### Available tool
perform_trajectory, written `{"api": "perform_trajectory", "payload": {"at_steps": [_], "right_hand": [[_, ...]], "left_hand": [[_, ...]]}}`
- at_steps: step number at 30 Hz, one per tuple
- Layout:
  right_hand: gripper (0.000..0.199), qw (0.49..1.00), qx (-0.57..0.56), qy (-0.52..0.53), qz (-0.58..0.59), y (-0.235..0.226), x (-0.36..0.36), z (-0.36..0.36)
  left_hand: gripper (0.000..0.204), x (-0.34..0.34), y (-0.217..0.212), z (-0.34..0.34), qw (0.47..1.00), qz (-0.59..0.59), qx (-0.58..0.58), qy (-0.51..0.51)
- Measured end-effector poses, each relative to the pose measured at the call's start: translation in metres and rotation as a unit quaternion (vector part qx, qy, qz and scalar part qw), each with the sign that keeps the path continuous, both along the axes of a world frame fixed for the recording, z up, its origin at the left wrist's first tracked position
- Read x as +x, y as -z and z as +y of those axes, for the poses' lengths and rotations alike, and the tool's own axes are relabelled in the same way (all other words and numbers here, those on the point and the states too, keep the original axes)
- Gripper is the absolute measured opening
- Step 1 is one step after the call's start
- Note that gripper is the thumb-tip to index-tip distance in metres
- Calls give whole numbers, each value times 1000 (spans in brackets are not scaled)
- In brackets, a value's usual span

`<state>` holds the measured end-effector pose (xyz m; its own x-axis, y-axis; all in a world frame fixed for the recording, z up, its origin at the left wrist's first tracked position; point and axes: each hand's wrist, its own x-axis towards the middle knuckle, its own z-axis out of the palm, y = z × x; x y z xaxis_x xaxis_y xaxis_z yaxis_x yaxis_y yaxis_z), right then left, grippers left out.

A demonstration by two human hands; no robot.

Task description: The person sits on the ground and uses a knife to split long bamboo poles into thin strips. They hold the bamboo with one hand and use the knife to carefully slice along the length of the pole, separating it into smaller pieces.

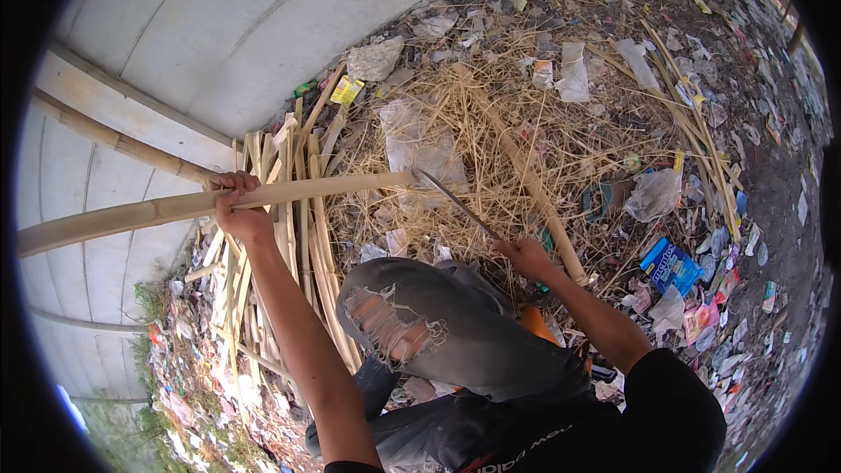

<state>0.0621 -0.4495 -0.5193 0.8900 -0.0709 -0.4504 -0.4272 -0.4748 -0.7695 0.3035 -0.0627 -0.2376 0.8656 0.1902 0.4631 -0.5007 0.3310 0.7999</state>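
Already a heap of split strips (263,236) lies under the left hand (235,204), which is closed round a bamboo pole (219,201). Right hand (526,256) grips a blade (451,200) at the pole's end; this pole looks unsplit.

bamboo pole (175,208) cut off at left edge, knife (451,199) handle hidden in right hand (526,256)

Two hands: the left hand (238,210) holds one long bamboo pole (263,197), the right hand (526,256) holds one knife (451,200). One blue packet (670,264) lies right. Bamboo strips (280,236) are too many to count.
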Motion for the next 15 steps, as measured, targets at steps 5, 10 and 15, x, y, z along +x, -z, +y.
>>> {"api": "perform_trajectory", "payload": {"at_steps": [5,10,15], "right_hand": [[56,974,-125,169,-89,-40,-70,-65],[49,929,-218,298,-35,-21,-97,-156],[35,797,-514,283,-141,5,-88,-180]], "left_hand": [[43,-85,40,65,944,234,102,-208],[54,-197,119,161,923,340,-59,-173],[52,-277,141,146,916,294,-182,-202]]}}
